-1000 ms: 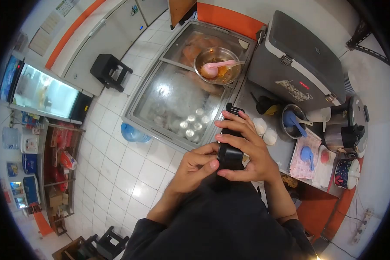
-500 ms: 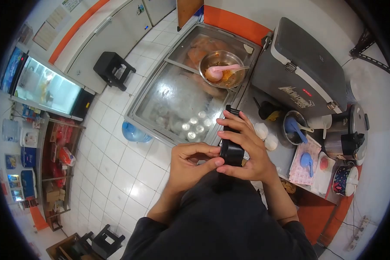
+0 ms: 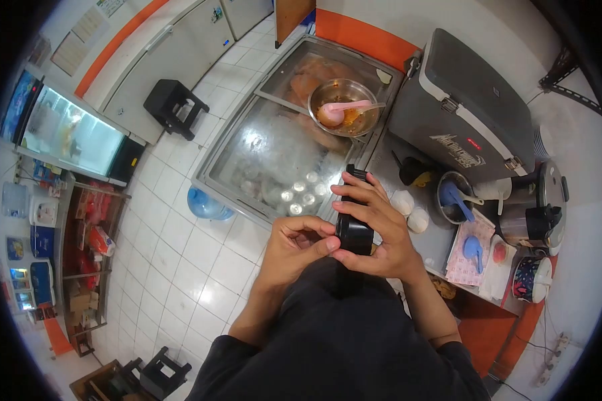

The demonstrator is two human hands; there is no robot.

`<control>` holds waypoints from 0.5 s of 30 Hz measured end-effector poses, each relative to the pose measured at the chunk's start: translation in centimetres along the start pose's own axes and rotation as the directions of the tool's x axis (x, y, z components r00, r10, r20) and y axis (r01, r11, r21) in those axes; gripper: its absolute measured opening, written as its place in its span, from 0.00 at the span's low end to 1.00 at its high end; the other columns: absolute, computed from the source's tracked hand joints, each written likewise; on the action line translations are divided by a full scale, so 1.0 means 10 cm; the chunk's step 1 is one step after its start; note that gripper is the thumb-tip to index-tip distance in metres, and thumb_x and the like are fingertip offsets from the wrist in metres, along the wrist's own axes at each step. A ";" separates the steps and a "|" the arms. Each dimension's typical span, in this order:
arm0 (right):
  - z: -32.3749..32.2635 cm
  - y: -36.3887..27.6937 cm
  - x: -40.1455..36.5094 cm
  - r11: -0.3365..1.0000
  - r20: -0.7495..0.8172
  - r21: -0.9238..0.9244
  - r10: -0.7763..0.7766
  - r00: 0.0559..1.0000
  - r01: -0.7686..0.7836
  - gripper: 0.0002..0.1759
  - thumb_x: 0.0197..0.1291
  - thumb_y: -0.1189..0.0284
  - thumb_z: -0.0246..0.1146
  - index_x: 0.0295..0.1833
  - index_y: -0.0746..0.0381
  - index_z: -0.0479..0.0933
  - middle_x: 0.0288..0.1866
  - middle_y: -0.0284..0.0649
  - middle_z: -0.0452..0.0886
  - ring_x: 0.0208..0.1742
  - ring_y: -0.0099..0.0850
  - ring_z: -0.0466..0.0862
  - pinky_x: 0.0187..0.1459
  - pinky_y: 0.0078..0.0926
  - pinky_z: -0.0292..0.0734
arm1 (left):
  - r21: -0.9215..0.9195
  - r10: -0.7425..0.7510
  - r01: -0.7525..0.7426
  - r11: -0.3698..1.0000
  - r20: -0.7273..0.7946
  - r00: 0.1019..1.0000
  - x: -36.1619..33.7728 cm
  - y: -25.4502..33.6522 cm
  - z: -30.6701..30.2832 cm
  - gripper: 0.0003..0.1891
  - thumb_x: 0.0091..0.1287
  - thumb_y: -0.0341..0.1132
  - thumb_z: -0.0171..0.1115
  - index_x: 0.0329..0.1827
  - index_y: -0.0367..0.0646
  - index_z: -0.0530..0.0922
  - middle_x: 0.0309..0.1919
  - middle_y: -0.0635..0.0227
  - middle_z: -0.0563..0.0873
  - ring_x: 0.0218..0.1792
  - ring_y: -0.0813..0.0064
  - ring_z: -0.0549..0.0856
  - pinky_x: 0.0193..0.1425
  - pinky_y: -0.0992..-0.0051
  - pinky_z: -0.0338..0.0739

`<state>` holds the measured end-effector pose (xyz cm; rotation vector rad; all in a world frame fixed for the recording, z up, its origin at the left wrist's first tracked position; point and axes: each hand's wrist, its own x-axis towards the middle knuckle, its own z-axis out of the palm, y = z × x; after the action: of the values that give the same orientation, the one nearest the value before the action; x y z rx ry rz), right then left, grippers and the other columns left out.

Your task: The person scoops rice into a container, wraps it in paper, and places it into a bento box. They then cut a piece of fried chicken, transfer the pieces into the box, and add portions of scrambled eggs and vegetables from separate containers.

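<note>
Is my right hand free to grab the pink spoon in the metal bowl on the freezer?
Probably not yet: the right hand is wrapped around the black containers, with the left hand pinching them. The path over the freezer lid to the pink spoon looks unobstructed.

Grey counter (image 3: 437,242) carries cooler box (image 3: 468,100), pot (image 3: 456,196), two white lumps (image 3: 403,200), rice cooker (image 3: 535,207), patterned mat (image 3: 458,269); freezer lid (image 3: 267,157) bears metal bowl (image 3: 344,107); tiled floor (image 3: 201,267) has water jug (image 3: 206,206), black stool (image 3: 174,107).

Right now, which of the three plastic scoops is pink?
The pink scoop lies in the metal bowl on the glass freezer lid. A blue scoop sits in the small pot, a second blue scoop on the patterned cloth.
</note>
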<state>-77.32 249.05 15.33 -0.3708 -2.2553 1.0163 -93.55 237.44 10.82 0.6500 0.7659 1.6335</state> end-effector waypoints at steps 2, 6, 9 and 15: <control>0.01 0.00 0.00 1.000 -0.001 0.010 0.004 1.000 -0.004 0.31 0.48 0.65 0.76 0.61 0.58 0.81 0.67 0.42 0.79 0.76 0.48 0.71 0.78 0.57 0.50 | 0.007 -0.022 0.023 1.000 -0.010 1.000 0.00 0.02 0.01 0.07 0.65 0.22 0.71 0.44 0.34 0.84 0.39 0.63 0.89 0.41 0.79 0.87 0.48 0.78 0.83; 0.03 0.03 0.01 1.000 0.002 0.016 0.013 1.000 -0.013 0.31 0.48 0.66 0.75 0.61 0.59 0.81 0.66 0.43 0.79 0.76 0.48 0.71 0.78 0.56 0.51 | 0.043 -0.075 0.077 0.996 -0.053 0.996 0.02 0.09 0.06 0.07 0.63 0.24 0.73 0.40 0.37 0.82 0.36 0.71 0.83 0.40 0.82 0.82 0.47 0.80 0.76; 0.04 0.06 0.01 1.000 0.007 0.019 0.013 1.000 -0.013 0.31 0.48 0.66 0.75 0.60 0.59 0.81 0.66 0.43 0.79 0.75 0.49 0.71 0.78 0.55 0.51 | 0.034 -0.094 0.096 0.995 -0.043 0.995 0.04 0.04 0.00 0.07 0.63 0.24 0.73 0.39 0.38 0.82 0.35 0.73 0.82 0.40 0.83 0.81 0.46 0.81 0.75; 0.04 0.09 0.02 1.000 0.016 -0.001 0.028 0.999 -0.028 0.30 0.48 0.66 0.75 0.60 0.59 0.80 0.66 0.44 0.79 0.75 0.49 0.72 0.77 0.55 0.52 | -0.008 -0.090 0.090 0.996 -0.052 0.995 0.09 -0.02 -0.04 0.07 0.63 0.24 0.72 0.40 0.38 0.82 0.36 0.72 0.83 0.40 0.83 0.82 0.46 0.81 0.76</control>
<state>-77.75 249.55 14.56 -0.3964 -2.2704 1.0365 -93.85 238.26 10.41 0.5630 0.8175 1.5749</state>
